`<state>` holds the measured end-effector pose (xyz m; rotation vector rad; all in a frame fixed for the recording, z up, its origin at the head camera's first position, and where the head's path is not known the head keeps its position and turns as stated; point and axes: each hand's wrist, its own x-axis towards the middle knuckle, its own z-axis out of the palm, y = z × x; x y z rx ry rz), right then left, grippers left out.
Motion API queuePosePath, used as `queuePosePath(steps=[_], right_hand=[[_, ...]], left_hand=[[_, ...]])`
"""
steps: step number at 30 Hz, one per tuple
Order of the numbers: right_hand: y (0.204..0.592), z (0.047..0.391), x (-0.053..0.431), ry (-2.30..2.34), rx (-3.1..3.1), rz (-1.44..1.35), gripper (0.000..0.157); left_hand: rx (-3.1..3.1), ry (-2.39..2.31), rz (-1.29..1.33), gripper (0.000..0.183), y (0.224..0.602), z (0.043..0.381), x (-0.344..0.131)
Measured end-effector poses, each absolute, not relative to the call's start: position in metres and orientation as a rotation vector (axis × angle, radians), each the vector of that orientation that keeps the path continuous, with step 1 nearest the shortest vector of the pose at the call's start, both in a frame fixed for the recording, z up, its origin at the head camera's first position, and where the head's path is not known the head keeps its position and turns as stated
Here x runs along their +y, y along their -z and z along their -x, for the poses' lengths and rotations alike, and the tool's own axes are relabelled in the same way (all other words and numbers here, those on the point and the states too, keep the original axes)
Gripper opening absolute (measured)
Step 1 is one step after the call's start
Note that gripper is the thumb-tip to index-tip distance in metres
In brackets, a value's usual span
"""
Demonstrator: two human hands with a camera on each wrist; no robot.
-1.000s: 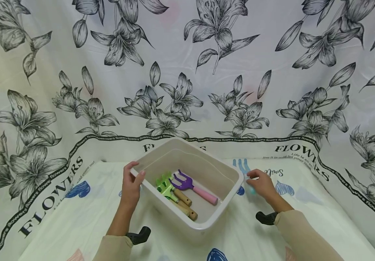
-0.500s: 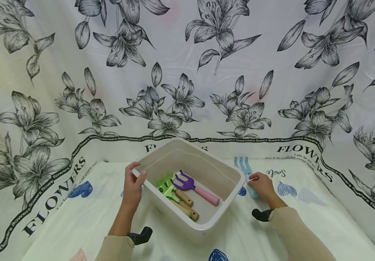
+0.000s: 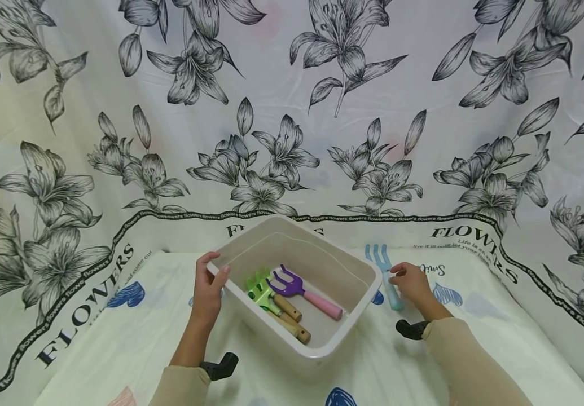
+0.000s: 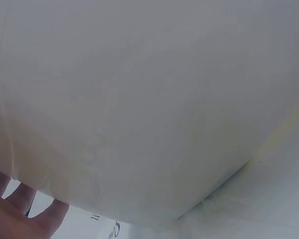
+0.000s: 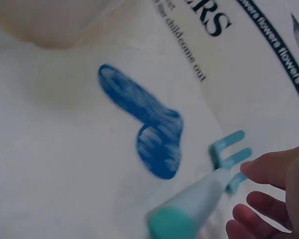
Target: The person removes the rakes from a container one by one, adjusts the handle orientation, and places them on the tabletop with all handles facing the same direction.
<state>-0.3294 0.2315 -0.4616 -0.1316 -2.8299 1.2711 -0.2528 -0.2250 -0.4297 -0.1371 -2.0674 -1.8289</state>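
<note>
My left hand point(image 3: 207, 290) grips the left corner rim of a beige plastic bin point(image 3: 345, 256), thumb inside and fingers outside. In the left wrist view, the bin's outer wall point(image 4: 139, 99) fills most of the frame above the fingers. Inside lie a purple hand fork point(image 3: 292, 285) with a pink handle and green garden tools point(image 3: 258, 290) with wooden handles. Right of the bin, a light blue hand fork point(image 3: 393, 296) lies on the cloth, tines pointing away. My right hand point(image 3: 413, 285) is beside its neck, fingers loosely bent and apart; any contact is unclear.
A white cloth point(image 3: 119, 338) printed with hearts and lettering covers the surface. Behind it hangs a floral curtain point(image 3: 292, 158). Both wrists carry black mounts, one at the left point(image 3: 220, 366) and one at the right point(image 3: 411, 330).
My right hand has shifted off the blue fork's handle to its right side, uncovering more of it. The left hand and the bin hold steady.
</note>
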Motion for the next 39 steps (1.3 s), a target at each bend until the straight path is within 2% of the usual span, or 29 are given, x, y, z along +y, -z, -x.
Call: queuePosePath(steps=[13, 27, 32, 39], right_hand=[[0.392, 0.34, 0.217, -1.431, -2.647, 0.015, 0.033], [0.296, 0.341, 0.172, -1.489, -2.606, -0.307, 0.042], [0.278, 0.342, 0.146, -1.638, -2.581, -0.436, 0.045], [0.275, 0.343, 0.113, -1.622, -2.626, -0.671, 0.048]], left_hand=[[-2.034, 1.847, 0.138, 0.043, 0.428, 0.251, -0.226], [-2.056, 1.819, 0.113, 0.044, 0.429, 0.252, -0.225], [-2.064, 1.819, 0.108, 0.044, 0.428, 0.252, -0.225], [-2.074, 1.842, 0.125, 0.044, 0.428, 0.251, -0.225]])
